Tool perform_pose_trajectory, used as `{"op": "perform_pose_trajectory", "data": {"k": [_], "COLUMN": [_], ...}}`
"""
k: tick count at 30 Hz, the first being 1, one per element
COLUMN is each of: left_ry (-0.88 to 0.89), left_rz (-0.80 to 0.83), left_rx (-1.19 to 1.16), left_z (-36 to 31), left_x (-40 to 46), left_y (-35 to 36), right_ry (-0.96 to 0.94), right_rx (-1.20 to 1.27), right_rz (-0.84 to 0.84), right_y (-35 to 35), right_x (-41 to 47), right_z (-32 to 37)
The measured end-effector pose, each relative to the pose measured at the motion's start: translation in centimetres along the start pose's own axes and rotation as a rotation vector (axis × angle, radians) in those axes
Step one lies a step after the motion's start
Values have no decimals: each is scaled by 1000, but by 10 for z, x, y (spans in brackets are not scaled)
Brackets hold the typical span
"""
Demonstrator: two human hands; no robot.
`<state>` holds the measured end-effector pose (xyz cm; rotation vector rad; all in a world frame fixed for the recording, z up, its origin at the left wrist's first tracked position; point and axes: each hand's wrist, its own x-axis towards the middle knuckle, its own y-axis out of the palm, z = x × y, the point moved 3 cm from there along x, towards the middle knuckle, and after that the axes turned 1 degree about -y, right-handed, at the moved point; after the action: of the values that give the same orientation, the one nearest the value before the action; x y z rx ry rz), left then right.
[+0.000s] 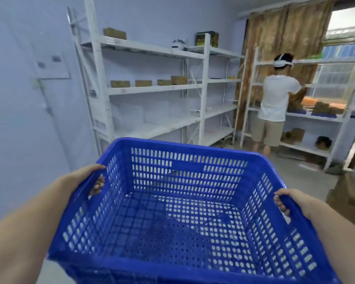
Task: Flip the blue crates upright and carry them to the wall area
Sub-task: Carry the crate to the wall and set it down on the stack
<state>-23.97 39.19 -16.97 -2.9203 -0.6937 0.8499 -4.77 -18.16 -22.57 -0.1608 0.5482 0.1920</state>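
Two hands curled through side handles: left hand (91,179), right hand (289,203) | crate (184,201) upright, empty, carried near, mid-room | risk: far rim clips shelving (152,89); tilt loosens grip.

Crate (184,212): bright blue, walls slotted, floor perforated with round holes. Shelves (152,87): white. Walls (19,99): pale lilac-blue. Curtain (285,31): mottled brown-gold. Boxes (143,83): tan. Person (275,103): white shirt, khaki shorts.
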Motion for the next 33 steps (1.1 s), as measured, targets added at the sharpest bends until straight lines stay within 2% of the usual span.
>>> {"op": "perform_pose_trajectory", "data": {"k": [11, 19, 24, 33], "left_ry": [-38, -93, -156, -211], "left_rz": [-300, -432, -489, -594], "left_rx": [-198, -331, -399, -547], "left_z": [92, 168, 197, 225], "left_x": [-98, -153, -167, -142], "left_y": [-239, -401, -468, -532], "right_ry": [-96, -88, -52, -86], "right_rx": [-249, -278, -320, -466], "right_rz": [243, 372, 445, 536], "right_y": [259, 467, 562, 696], "right_x": [-3, -18, -20, 36], "right_z": [30, 38, 46, 70]}}
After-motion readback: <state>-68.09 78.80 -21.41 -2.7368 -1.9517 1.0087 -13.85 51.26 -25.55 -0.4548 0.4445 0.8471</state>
